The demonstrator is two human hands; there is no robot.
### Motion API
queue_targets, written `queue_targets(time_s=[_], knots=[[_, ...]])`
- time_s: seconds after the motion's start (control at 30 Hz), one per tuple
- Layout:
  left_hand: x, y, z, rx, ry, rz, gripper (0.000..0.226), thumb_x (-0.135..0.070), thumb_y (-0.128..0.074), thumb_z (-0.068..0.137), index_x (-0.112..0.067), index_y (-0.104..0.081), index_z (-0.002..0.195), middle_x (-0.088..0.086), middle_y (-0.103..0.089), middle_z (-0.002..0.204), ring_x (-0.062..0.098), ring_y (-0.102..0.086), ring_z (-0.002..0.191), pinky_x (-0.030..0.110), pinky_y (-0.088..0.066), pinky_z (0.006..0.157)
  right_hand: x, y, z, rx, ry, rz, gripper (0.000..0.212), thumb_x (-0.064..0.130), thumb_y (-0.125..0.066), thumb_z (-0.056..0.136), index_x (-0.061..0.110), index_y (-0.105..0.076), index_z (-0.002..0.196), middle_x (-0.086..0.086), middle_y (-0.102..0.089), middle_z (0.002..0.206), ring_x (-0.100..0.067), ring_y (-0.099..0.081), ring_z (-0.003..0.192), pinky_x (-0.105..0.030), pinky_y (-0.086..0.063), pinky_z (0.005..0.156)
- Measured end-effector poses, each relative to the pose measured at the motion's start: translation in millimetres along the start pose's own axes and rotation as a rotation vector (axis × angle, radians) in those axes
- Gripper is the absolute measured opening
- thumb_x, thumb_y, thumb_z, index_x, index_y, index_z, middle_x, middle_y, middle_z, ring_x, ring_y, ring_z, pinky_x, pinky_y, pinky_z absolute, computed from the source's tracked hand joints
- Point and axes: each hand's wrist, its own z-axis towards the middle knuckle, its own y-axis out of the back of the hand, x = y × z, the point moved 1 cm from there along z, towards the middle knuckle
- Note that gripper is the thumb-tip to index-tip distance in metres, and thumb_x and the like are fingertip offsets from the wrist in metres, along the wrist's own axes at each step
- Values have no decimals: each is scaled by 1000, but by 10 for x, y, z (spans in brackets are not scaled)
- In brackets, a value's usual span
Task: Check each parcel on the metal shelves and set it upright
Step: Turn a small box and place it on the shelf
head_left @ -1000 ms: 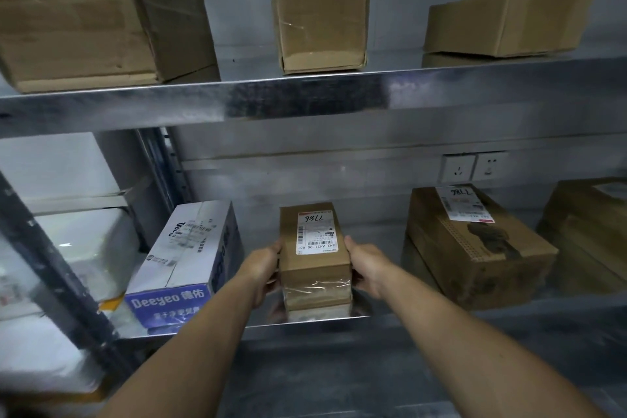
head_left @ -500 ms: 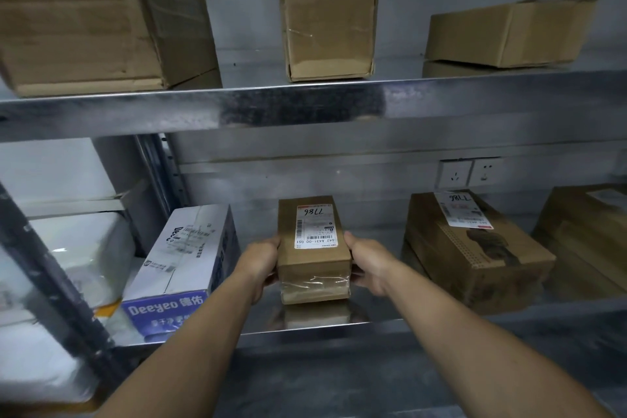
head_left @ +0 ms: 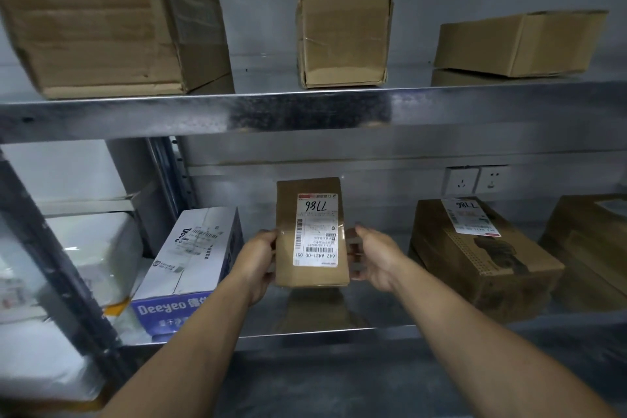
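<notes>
A small brown parcel (head_left: 286,234) with a white shipping label stands on end in the middle of the lower metal shelf (head_left: 325,332), its label facing me and printed upside down. My left hand (head_left: 256,260) grips its left side. My right hand (head_left: 375,256) holds its right side, fingers curled behind the edge. On the same shelf lie a white and blue Deeyeo box (head_left: 190,268) to the left and a labelled brown box (head_left: 481,258) to the right.
The upper shelf (head_left: 305,108) carries a large carton (head_left: 101,17), an upright small box (head_left: 342,34) and a flat box (head_left: 515,41). White foam boxes (head_left: 88,248) sit behind a dark post at left. Another brown box (head_left: 590,248) lies far right; wall sockets (head_left: 475,180) behind.
The small parcel has been tipped from lying flat up onto its end, so its label now faces me. Both hands rose with it and keep their hold.
</notes>
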Motion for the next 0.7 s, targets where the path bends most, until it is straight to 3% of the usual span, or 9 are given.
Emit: queue_targets(time_s=[0.17, 0.3, 0.37, 0.57, 0.7], knots=[[-80, 52, 7, 1, -42, -87, 31, -33, -41, 107, -14, -64, 97, 5, -73, 93, 17, -65, 79, 35, -49, 74, 113, -25, 4, -10, 68, -9, 36, 38, -42, 108, 9, -63, 113, -15, -71, 108, -30, -65, 100, -53, -53, 91], [-110, 97, 34, -18, -98, -34, 28, -35, -42, 107, -17, -63, 104, 4, -74, 105, 24, -66, 106, 50, -47, 98, 140, -61, -55, 38, 48, -24, 35, 38, -48, 106, 10, -70, 104, -11, -76, 96, -32, -70, 103, -56, -54, 95], [-121, 106, 19, -15, -120, -31, 24, -37, -45, 106, -23, -63, 112, 2, -74, 109, 25, -65, 111, 56, -47, 103, 141, -75, -63, 47, 52, -9, 34, 35, -49, 106, 9, -70, 105, -9, -76, 94, -32, -69, 104, -59, -51, 99], [-113, 102, -23, 14, -105, -46, 24, -42, -55, 101, -27, -62, 119, 4, -73, 112, 26, -64, 112, 53, -52, 95, 141, -112, -105, 62, 68, -13, 34, 32, -47, 107, 8, -70, 110, -8, -76, 91, -27, -70, 96, -53, -57, 89], [-117, 77, -33, 28, -92, -60, 24, -40, -56, 100, -26, -62, 119, 5, -72, 113, 26, -64, 111, 51, -53, 94, 145, -119, -103, 28, 70, -7, 37, 33, -43, 109, 7, -68, 114, -11, -74, 99, -32, -69, 103, -53, -56, 90]])
